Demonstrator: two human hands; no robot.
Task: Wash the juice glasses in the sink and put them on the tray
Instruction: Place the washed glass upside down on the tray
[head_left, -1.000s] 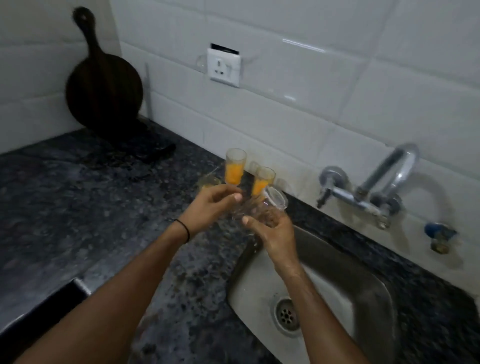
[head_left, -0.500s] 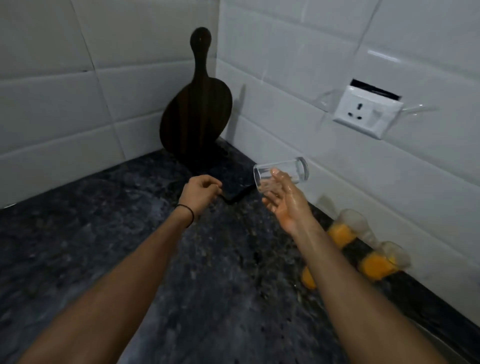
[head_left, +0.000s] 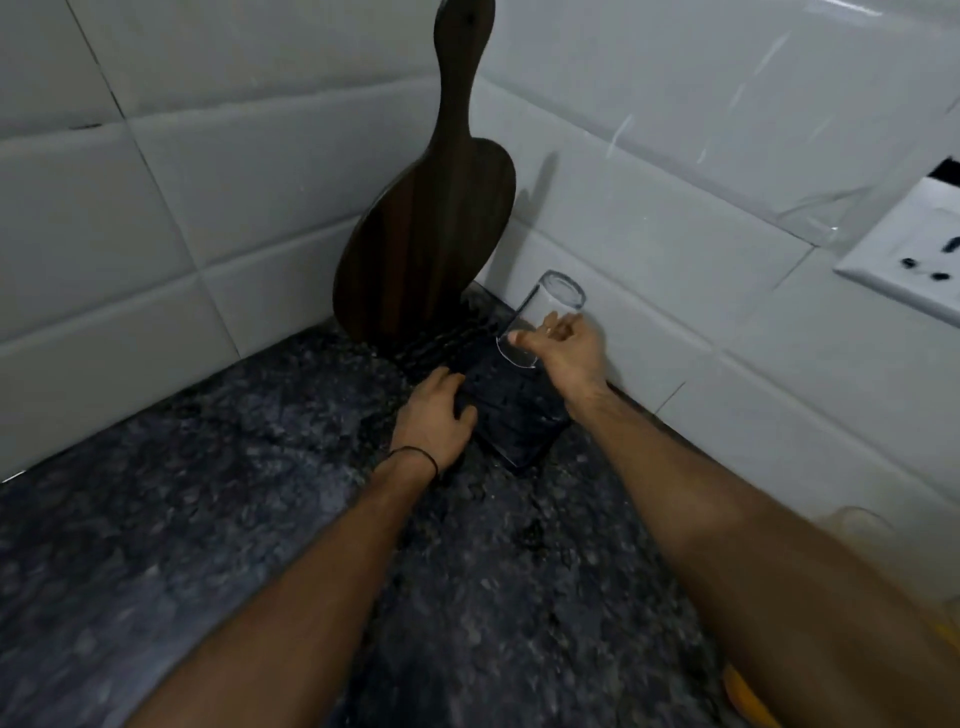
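Dark wooden board (head_left: 431, 223) leaning in tiled corner; white socket (head_left: 911, 244) on wall; granite counter (head_left: 182, 519).

Clear smooth glass (head_left: 540, 322) at centre, dark ribbed matt tray (head_left: 511, 415) beneath it, dark grained wooden board (head_left: 431, 218) above, glossy white wall tiles (head_left: 208, 208), speckled polished stone counter (head_left: 208, 519), glossy white plastic socket (head_left: 914, 254) at right.

Juice glass (head_left: 748, 696) (orange blur) mostly hidden

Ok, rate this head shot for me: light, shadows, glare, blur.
Head view: dim, cool light; the wooden board casts a soft shadow on the tiles to its right; pale glare streaks cross them; tile lines bow from the wide lens; the counter nearest the camera is smeared; the glass shows mainly as outlines.
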